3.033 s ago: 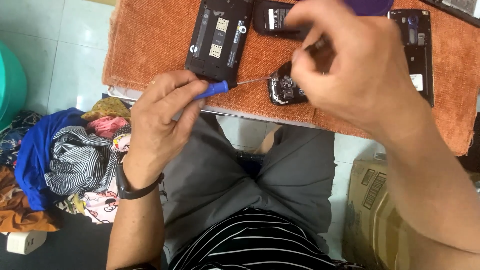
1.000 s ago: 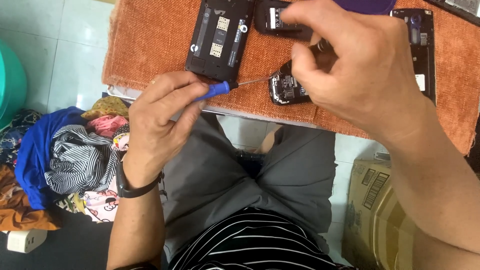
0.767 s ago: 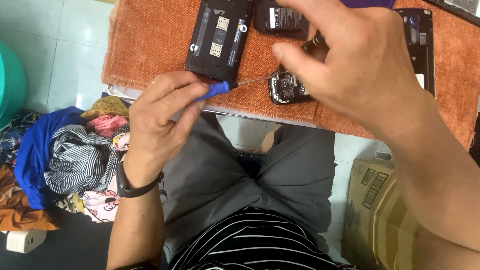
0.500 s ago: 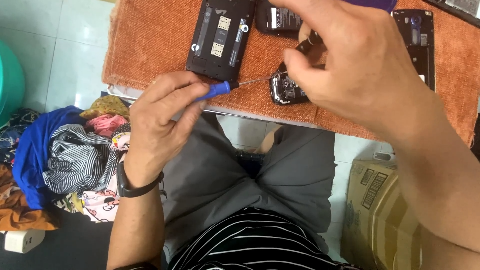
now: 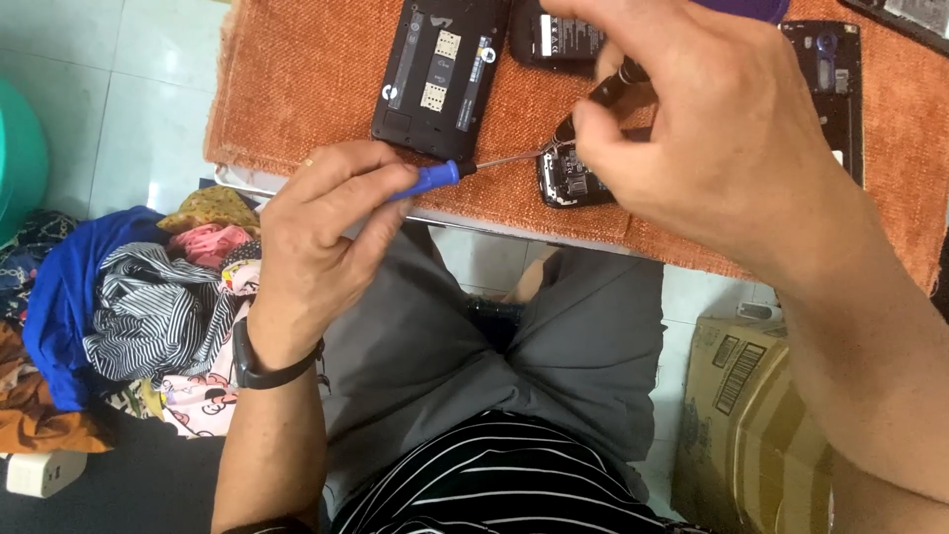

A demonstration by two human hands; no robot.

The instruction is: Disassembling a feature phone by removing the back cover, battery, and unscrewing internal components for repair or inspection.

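Left hand (image 5: pixel 316 247) grips blue screwdriver (image 5: pixel 435 178); right hand (image 5: pixel 712 129) steadies small phone (image 5: pixel 571 183).

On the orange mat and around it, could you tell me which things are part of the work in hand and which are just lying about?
In use:
- blue screwdriver, in the left hand
- small phone part, under the right hand
- orange mat

Lying about:
- open black phone
- heap of clothes
- cardboard box
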